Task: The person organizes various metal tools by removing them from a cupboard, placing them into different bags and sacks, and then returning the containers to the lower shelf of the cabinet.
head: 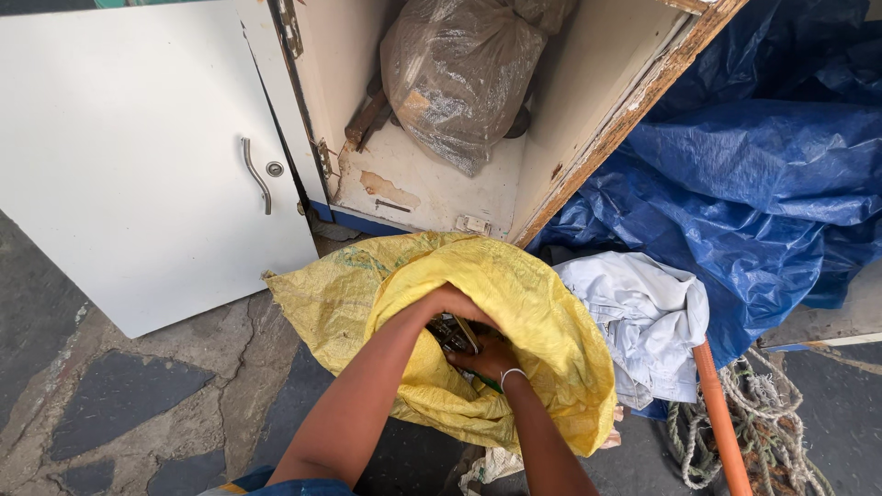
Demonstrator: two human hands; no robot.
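hands: left hand [452, 303] and right hand [487, 356] both down in the yellow sack [514, 303] on the stone floor [129, 404] by the open cupboard [432, 188] | grip: right closed on some dark metal bits [452, 332], left can't tell | risk: sharp edges could nick fingers or snag the weave, imo

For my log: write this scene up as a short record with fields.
Left hand: at the mouth of the yellow sack, holding it open
Right hand: inside the sack, on dark items too hidden to identify
Behind: open white cabinet with a filled plastic bag
Right side: white cloth, blue tarp, orange pipe, rope
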